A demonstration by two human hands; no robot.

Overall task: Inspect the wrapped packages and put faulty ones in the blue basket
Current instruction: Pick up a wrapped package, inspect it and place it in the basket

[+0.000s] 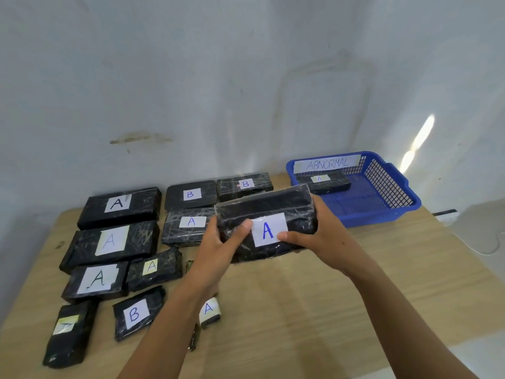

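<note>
A black wrapped rectangular package [273, 201] labelled A is held over the wooden counter [328, 296], clasped in the grip of the left hand [218, 242] and the right hand [322, 236].

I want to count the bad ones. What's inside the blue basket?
One black package marked A lies inside the blue basket. The held package hides its near-left corner.

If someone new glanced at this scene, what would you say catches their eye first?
First, the black wrapped package labelled A, held up at centre by the left hand and right hand. Next, the blue basket marked ABNORMAL at back right, a lone package inside. Other labelled packages lie on the table, left.
</note>
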